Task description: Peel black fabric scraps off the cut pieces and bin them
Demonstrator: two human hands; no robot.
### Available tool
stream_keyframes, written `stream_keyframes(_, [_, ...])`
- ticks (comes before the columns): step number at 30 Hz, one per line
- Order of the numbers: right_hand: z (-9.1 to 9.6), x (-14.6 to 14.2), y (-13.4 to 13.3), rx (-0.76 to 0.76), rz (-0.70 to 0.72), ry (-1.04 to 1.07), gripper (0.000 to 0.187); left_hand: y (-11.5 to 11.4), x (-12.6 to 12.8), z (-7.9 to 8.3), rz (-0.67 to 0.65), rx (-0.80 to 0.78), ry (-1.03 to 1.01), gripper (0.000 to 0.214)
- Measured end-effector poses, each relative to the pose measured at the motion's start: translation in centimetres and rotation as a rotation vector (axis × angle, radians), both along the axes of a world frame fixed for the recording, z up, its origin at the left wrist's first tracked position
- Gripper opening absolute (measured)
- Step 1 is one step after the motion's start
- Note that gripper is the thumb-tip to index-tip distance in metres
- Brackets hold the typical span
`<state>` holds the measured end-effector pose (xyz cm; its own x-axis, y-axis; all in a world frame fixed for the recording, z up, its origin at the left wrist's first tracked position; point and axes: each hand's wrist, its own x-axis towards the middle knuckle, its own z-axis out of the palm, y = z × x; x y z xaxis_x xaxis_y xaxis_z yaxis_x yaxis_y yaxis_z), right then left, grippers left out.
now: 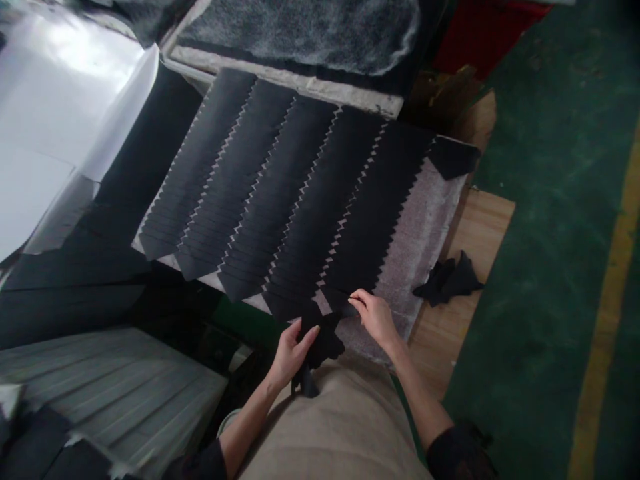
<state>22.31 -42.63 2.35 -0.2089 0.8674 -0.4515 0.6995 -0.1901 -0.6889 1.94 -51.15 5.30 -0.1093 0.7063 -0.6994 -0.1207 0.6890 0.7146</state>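
My left hand (293, 351) is closed round a small bunch of black fabric pieces (320, 340), held just in front of my lap. My right hand (374, 315) reaches to the near edge of the grey felt board (425, 213), its fingertips pinched on a black piece (340, 299) at the near end of the rightmost row. Several overlapping rows of black fabric pieces (280, 193) lie slanted across the board like shingles.
A loose black piece (453, 157) lies at the board's far right corner. A few black scraps (449, 279) rest on the wooden surface (483, 227) to the right. White sheets (55, 113) lie at left, a grey slatted surface (100, 393) at lower left, green floor at right.
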Motion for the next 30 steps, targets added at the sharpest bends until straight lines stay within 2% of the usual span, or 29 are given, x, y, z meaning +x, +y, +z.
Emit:
stream_keyframes(5, [0.0,-0.1,0.1,-0.021,-0.013,-0.022,0.021,1.4,0.6,-0.1,-0.125,0.066,0.020,0.039])
stream_keyframes(9, [0.3,-0.2,0.3,-0.034,-0.009,-0.032,0.020,2.4,1.2,-0.4,-0.143,0.147,0.010,0.042])
stream_keyframes(15, [0.5,-0.2,0.3,-0.043,-0.014,-0.043,0.018,3.6,1.3,-0.8,-0.201,0.178,0.023,0.041])
stream_keyframes(25, [0.1,-0.1,-0.2,-0.002,-0.043,-0.011,0.015,3.2,1.0,-1.5,-0.292,0.259,0.135,0.041])
stream_keyframes(30, [0.1,0.1,-0.3,-0.006,-0.090,0.071,0.016,3.2,0.8,-1.2,-0.322,0.262,0.135,0.038])
